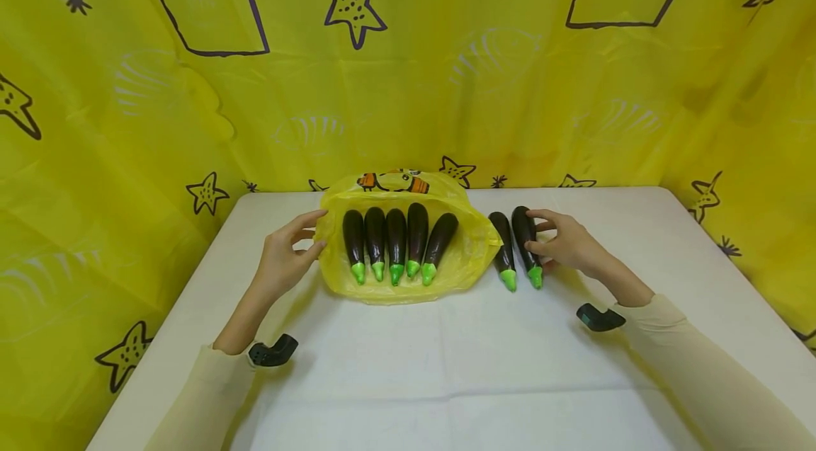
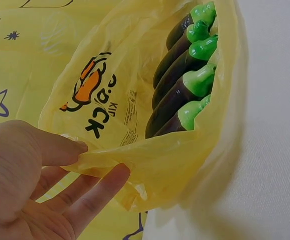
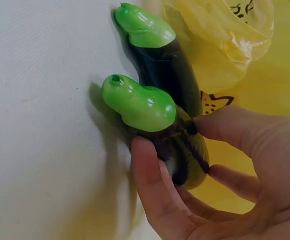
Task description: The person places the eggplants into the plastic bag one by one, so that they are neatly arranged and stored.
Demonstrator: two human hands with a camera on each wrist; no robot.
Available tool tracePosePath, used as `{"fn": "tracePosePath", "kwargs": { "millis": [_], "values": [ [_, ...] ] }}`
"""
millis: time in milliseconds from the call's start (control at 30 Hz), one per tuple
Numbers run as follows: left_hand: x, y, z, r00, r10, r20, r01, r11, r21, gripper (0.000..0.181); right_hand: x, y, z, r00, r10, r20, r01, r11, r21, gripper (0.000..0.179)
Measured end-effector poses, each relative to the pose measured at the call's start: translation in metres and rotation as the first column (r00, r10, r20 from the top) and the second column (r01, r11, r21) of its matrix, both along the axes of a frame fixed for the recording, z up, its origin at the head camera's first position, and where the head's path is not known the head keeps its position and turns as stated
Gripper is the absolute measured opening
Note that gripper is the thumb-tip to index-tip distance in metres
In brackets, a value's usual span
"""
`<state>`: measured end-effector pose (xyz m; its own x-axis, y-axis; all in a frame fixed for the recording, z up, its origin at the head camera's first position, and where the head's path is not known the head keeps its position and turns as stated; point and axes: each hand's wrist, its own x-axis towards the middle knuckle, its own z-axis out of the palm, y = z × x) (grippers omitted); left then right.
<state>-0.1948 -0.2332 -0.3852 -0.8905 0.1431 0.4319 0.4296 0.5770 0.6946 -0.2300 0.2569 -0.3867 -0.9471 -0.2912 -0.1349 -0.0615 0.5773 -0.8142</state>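
In the head view a yellow plastic bag (image 1: 474,263) lies with its mouth toward me. Several toy eggplants (image 1: 397,238) with green caps lie side by side in it. My left hand (image 1: 280,260) pinches the bag's left rim between thumb and fingers; the left wrist view shows the thumb on the bag's edge (image 2: 149,150). To the bag's right lie two more eggplants. My right hand (image 1: 567,242) grips the outer eggplant (image 1: 525,235), thumb and fingers around its dark body. The inner eggplant (image 1: 503,242) lies beside it, close to the bag's right corner.
A white table (image 1: 408,359) carries everything. Yellow sheeting (image 1: 408,83) printed with stars and fish hangs behind the table and along both sides. A black device sits at each wrist, the left one (image 1: 274,352) and the right one (image 1: 601,318).
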Motion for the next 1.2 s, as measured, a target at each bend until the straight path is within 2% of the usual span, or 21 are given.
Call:
{"fn": "tracePosePath", "kwargs": {
  "millis": [267,600,867,1200],
  "values": [
    [0.0,0.001,0.002,1.0,0.0,0.009,0.0,1.0,-0.007,0.052,0.005,0.003,0.016,0.999,0.01,-0.042,-0.011,1.0,-0.025,0.078],
    [0.001,0.001,0.003,1.0,0.007,0.006,-0.007,1.0,-0.017,0.052,0.018,0.003,0.043,0.993,0.018,-0.115,-0.024,0.998,-0.055,0.077],
    [0.001,0.002,0.003,1.0,0.005,0.011,-0.005,1.0,-0.018,0.051,0.031,-0.006,0.052,0.99,0.022,-0.142,-0.037,0.994,-0.104,0.077],
    [0.001,0.002,0.003,1.0,0.007,0.013,-0.007,1.0,-0.014,0.051,0.047,-0.031,0.064,0.978,0.084,-0.193,-0.118,0.978,-0.171,0.074]
  ]
}}
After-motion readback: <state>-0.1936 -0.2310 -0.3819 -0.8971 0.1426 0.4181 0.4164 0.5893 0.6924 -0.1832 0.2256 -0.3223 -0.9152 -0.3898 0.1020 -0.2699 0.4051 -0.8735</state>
